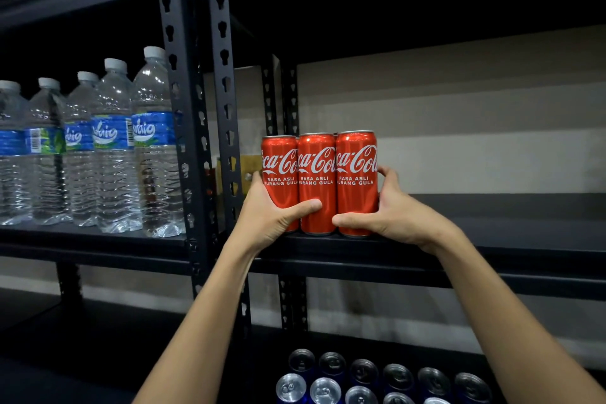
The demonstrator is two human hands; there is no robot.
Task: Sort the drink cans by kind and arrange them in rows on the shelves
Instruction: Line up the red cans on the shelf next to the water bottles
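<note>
left hand (272, 216) and right hand (392, 213) clamping three red Coca-Cola cans (319, 184) from both sides | cans standing at middle shelf (459, 239) front-left | squaring row | next: likely releasing, fetching more

A dark metal shelf (492, 239) bears three slim red cans (317, 184) near its left front edge; the left shelf (82, 238) carries clear water bottles (111, 147); a lower shelf holds blue cans (377, 377).
</note>
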